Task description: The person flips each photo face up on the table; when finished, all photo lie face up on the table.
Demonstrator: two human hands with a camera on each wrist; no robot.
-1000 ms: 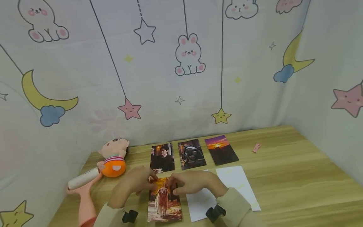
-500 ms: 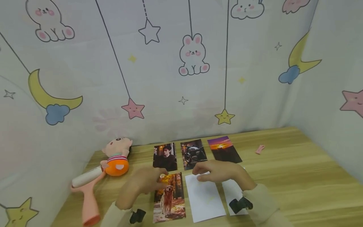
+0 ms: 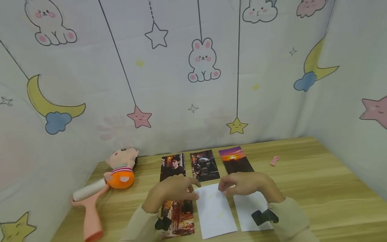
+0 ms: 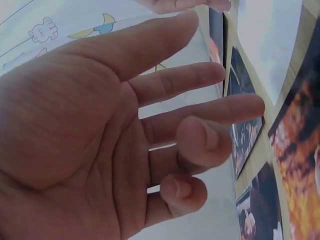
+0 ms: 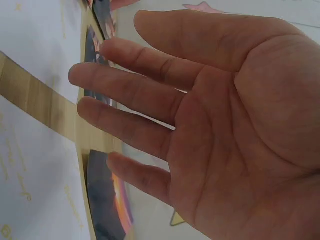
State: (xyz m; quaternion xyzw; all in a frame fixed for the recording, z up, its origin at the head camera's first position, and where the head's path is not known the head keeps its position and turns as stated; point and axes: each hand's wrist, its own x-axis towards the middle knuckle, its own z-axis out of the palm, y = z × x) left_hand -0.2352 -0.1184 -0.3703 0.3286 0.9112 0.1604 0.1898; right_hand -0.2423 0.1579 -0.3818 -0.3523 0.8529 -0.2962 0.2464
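My left hand (image 3: 176, 189) reaches over the top of a photo of a golden retriever (image 3: 178, 220), its fingertips at the left edge of the middle white card (image 3: 215, 216). At that card's upper right corner is my right hand (image 3: 246, 184), palm facing inward. Both wrist views show loosely extended fingers with nothing gripped; whether the fingertips touch the card I cannot tell. A second white card (image 3: 252, 213) lies partly under the right wrist. Faint yellow writing marks the cards. Behind the hands lie photos of a person (image 3: 172, 167), a motorcycle (image 3: 205, 166) and a sunset (image 3: 234, 159).
At the left are a plush toy (image 3: 122, 168) and a pink-handled lint roller (image 3: 91, 210). A small pink bow (image 3: 274, 161) lies at the back right of the wooden table (image 3: 314, 191). A patterned cloth (image 3: 169, 84) hangs behind.
Both hands have left the dog photo and moved right to the middle white card. The right hand went first, then the left followed. The dog photo stays in the front row.
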